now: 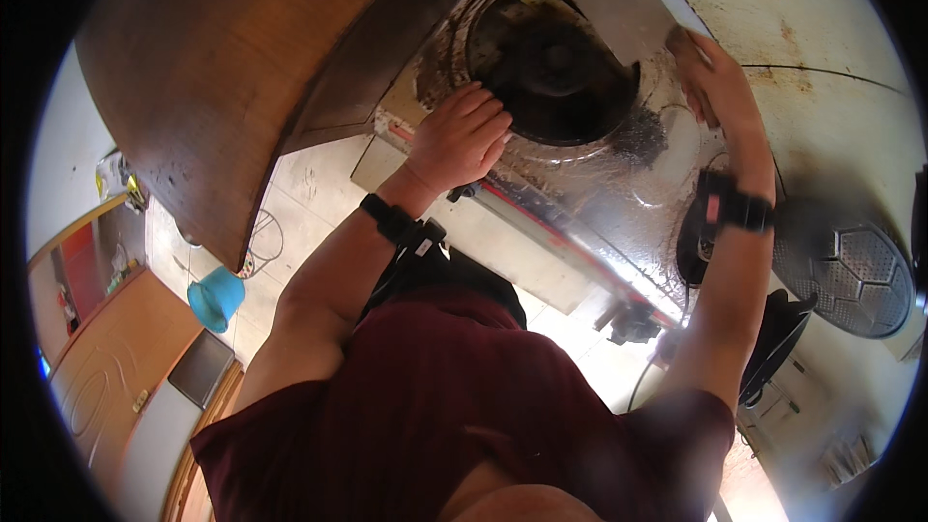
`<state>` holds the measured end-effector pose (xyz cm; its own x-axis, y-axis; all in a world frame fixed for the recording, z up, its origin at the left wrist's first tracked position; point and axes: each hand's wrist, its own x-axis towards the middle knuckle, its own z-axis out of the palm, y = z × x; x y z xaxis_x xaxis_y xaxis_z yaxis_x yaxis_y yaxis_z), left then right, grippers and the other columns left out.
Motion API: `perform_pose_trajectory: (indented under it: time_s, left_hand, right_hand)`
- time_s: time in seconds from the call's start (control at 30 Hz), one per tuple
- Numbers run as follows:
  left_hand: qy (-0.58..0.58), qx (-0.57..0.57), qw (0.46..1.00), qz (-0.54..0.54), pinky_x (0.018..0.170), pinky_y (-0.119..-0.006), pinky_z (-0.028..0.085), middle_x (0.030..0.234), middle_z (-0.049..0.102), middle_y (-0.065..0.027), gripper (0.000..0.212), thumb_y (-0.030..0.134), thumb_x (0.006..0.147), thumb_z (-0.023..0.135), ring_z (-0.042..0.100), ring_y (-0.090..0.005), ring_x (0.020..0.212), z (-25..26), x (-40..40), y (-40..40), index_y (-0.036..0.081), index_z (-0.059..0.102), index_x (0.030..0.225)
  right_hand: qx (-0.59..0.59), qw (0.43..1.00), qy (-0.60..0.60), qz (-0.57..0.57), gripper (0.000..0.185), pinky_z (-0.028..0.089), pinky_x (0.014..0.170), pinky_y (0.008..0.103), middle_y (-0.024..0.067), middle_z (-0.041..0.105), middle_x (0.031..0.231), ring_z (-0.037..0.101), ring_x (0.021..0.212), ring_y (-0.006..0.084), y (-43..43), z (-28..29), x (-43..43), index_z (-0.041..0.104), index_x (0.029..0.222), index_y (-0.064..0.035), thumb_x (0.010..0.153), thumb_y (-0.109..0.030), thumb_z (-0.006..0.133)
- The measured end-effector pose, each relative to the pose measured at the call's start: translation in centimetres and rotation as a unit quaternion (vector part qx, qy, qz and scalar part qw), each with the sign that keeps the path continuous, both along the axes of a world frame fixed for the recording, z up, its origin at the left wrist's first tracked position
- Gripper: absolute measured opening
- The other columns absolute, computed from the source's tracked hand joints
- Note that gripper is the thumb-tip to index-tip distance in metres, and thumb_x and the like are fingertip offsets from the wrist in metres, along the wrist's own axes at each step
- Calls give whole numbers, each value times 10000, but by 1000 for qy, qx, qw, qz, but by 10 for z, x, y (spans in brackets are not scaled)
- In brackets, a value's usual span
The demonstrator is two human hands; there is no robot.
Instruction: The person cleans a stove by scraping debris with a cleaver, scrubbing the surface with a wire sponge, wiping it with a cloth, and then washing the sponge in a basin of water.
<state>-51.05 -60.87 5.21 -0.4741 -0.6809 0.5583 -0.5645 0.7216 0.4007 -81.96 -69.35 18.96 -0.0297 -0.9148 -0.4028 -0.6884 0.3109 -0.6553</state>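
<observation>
Before me is a gas stove (616,159) whose metal top is wet and stained brown and black. A sooty burner (558,61) sits inside its round, dark well. My left hand (464,134) rests at the near-left rim of this well, fingers curled; whether they grip anything is hidden. On the right side of the stovetop, my right hand (714,80) is closed around a brown, flat piece (681,47), possibly a scrubbing pad, blurred by motion. Both wrists wear black bands with small devices.
A wooden cabinet (239,36) juts in at upper left. Stained white tiles (790,7) line the wall at right, near a perforated metal steamer plate (863,275) and a black pan (776,348). A blue bucket (217,297) stands on the tiled floor.
</observation>
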Motion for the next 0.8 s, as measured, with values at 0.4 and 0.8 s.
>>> perform_pose_trajectory:
  time_s: [0.4,0.8]
  left_hand:
    - [254,507,819,-88,813,-331,514,961,657,-114,266,102,873,649,630,-235,933,72,-9,60,2,581,1111]
    - [464,527,712,23,711,-306,520,943,606,-97,256,165,952,468,607,-177,825,47,21,83,6,504,1150]
  right_hand:
    - [-183,974,-129,-40,535,483,647,271,106,595,923,584,736,154,186,-28,92,465,1273,-17,750,34,564]
    - [-335,930,5,154,551,541,768,400,172,607,1099,642,922,350,209,-53,185,526,1264,-75,737,-49,684]
